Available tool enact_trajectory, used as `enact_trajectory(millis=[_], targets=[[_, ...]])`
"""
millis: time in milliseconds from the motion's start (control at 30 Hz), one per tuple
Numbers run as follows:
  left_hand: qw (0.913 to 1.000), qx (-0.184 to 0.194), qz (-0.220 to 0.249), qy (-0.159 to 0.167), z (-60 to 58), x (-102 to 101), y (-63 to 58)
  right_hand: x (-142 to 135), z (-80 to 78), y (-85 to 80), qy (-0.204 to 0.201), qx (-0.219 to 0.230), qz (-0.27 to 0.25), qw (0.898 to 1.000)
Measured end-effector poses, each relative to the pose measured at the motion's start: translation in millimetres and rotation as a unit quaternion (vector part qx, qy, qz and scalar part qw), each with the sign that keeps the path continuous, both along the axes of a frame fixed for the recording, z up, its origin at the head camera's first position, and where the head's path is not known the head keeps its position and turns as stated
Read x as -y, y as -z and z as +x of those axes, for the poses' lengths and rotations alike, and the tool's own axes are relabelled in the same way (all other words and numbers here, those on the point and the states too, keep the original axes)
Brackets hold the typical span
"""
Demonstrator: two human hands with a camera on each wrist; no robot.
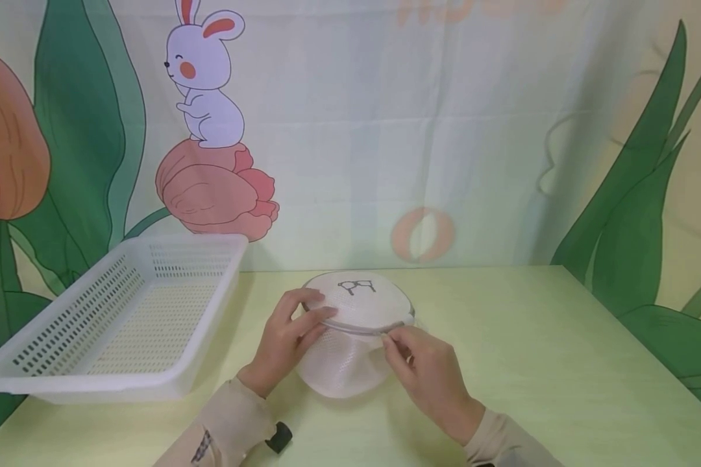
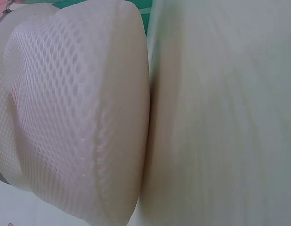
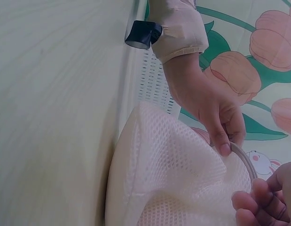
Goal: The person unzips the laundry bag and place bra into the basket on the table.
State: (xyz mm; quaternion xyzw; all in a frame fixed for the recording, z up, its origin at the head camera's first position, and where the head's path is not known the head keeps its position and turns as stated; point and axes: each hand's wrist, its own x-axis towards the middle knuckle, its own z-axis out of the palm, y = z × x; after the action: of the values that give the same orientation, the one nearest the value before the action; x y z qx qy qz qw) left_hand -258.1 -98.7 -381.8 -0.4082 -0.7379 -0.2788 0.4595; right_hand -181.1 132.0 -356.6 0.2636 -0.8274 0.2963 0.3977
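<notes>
A white mesh laundry bag (image 1: pixel 347 363), round and puffed out, stands upright on the table with its grey-rimmed lid tilted toward me. A dark printed motif (image 1: pixel 356 286) marks the lid. My left hand (image 1: pixel 289 331) grips the lid's left rim, fingers on top; the right wrist view shows its thumb (image 3: pixel 224 147) on the near side. At the front right of the rim, my right hand (image 1: pixel 426 370) pinches the grey zipper (image 1: pixel 356 329) between thumb and curled forefinger; the fingers hide the exact spot held. Mesh side wall (image 2: pixel 65 94) fills much of the left wrist view.
A white perforated plastic basket (image 1: pixel 210 337) stands on the table to the left, near the left forearm. Behind the pale table (image 1: pixel 520 350) hangs a printed curtain (image 1: pixel 350 143) with a rabbit and tulips. A black wrist-worn piece (image 1: pixel 278 438) sits by the left sleeve.
</notes>
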Motion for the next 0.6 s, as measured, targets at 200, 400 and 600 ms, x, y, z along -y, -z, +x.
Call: enact_trajectory(millis=[200,400,600], targets=[[0.9999,0.005,0.010,0.002,-1.8,3.2,0.0,-0.9,-0.7,-0.2,0.005,-0.006,0.001,1.000],[0.9998,0.012,0.014,0.003,-2.2,4.2,-0.1,-1.5,-2.0,0.5,0.003,-0.013,0.001,1.000],[0.9998,0.013,0.014,0.004,-2.8,5.3,0.4,-1.6,-1.9,0.4,0.004,-0.008,0.001,1.000]])
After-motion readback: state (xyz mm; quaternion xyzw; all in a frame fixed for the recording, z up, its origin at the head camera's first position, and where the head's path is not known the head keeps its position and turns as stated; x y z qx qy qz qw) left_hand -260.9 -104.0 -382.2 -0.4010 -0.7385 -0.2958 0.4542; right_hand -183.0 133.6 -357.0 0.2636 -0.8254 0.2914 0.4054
